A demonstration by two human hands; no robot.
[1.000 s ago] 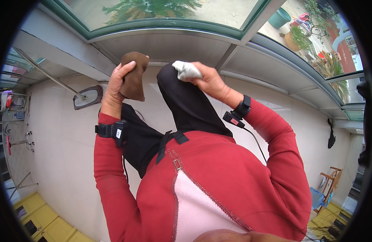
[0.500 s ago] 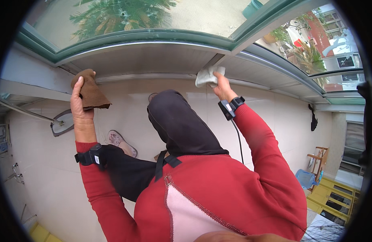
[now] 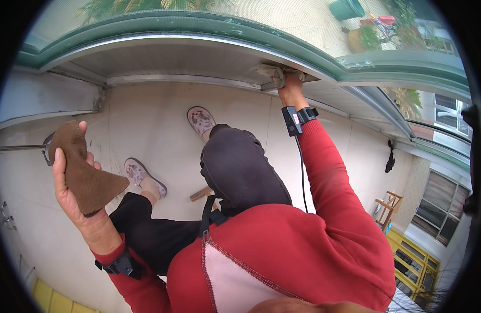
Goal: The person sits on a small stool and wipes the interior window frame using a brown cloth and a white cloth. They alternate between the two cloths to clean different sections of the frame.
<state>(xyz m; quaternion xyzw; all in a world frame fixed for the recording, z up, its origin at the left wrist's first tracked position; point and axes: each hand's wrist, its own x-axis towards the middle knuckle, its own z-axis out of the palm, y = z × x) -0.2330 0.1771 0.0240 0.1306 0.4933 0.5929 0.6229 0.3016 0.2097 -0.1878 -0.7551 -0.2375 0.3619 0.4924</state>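
My left hand [image 3: 94, 229] is raised at the left, its fingers closed round a brown cloth [image 3: 89, 180] that hangs folded over the palm. At the upper middle, my right hand [image 3: 291, 93] grips a crumpled greyish-white cloth [image 3: 272, 73]. That cloth lies against the grey lower panel [image 3: 188, 60] of a framed glass wall, close to an upright divider. My right fingertips are partly hidden by the cloth. Black devices are strapped to both wrists.
Green-framed glass [image 3: 173, 27] runs across the top. A white ledge [image 3: 53, 94] juts in at the left, above a partly hidden mop-like tool [image 3: 46, 148]. By my legs a small wooden piece [image 3: 200, 194] rests on the floor. A wooden rack [image 3: 389, 206] and yellow cabinet [image 3: 412, 258] stand right.
My left hand has come away from the panel, down and toward me with the brown cloth. My right hand has moved its cloth up onto the panel. The view has shifted.
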